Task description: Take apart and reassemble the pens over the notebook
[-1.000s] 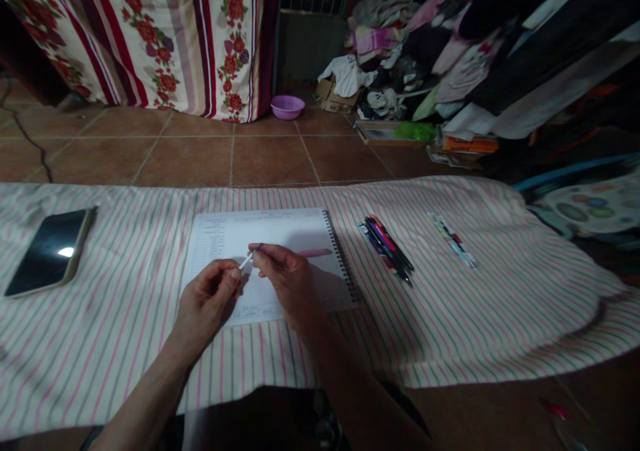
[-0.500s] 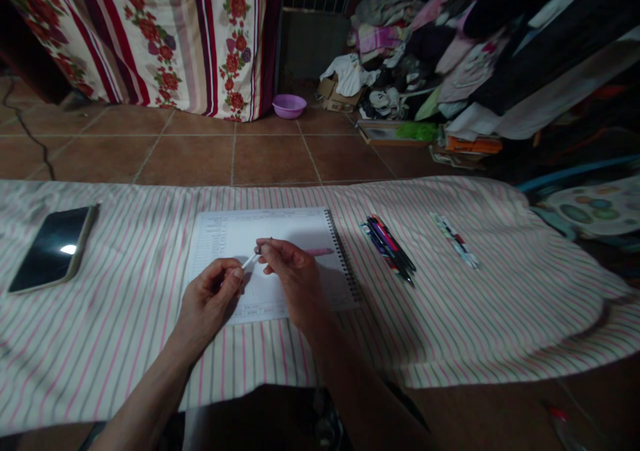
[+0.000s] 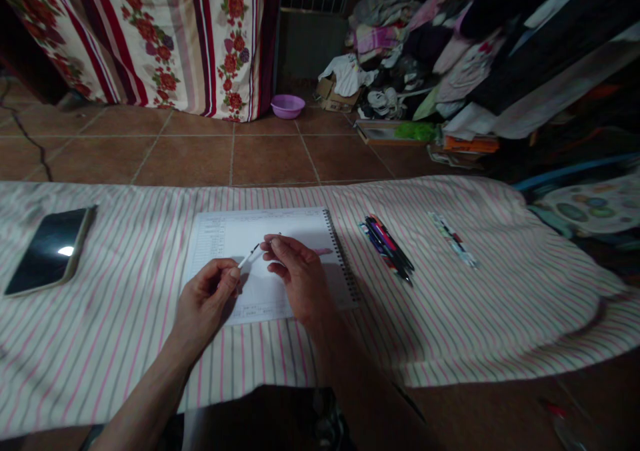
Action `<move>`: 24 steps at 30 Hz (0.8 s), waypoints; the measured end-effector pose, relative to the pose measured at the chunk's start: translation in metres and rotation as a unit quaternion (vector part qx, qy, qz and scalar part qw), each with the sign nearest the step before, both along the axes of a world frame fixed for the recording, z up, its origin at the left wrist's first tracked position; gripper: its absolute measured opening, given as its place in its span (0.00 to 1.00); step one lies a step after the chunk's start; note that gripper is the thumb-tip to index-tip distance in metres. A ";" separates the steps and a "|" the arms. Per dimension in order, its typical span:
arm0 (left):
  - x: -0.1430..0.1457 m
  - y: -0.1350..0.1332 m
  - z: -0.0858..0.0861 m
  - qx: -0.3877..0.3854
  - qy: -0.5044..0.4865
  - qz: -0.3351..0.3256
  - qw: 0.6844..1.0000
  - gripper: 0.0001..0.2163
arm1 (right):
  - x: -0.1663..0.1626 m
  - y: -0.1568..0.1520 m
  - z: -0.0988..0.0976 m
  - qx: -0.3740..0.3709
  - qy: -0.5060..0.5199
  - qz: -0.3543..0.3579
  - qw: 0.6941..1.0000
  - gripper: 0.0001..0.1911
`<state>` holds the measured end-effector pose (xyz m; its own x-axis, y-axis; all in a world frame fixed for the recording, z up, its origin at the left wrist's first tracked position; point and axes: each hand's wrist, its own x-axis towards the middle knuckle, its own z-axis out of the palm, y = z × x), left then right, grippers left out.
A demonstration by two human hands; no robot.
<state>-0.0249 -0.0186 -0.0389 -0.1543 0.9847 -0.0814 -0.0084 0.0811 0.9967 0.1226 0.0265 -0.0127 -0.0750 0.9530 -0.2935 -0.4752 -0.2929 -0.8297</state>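
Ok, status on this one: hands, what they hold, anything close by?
Left hand pinching thin white refill. Right hand at its dark tip, small part pinched. Both over notebook; pink pen barrel beside right hand.

Striped cloth (image 3: 475,317) (notebook (image 3: 300,227), phone (image 3: 47,251), pens (image 3: 387,244))

Notebook (image 3: 280,237) lies on the cloth (image 3: 500,304), phone (image 3: 47,251) left, pens (image 3: 387,245) right.
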 end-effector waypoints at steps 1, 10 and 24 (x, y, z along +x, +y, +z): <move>0.000 0.000 0.001 0.002 -0.003 0.002 1.000 0.10 | 0.000 0.000 0.001 -0.004 0.013 0.005 1.000 0.10; 0.003 0.000 0.007 0.002 -0.015 0.025 1.000 0.09 | 0.004 0.001 0.006 -0.107 0.150 0.041 0.982 0.04; 0.003 -0.001 0.006 0.002 -0.024 0.035 0.999 0.09 | 0.009 0.003 0.004 -0.176 0.246 0.106 0.947 0.05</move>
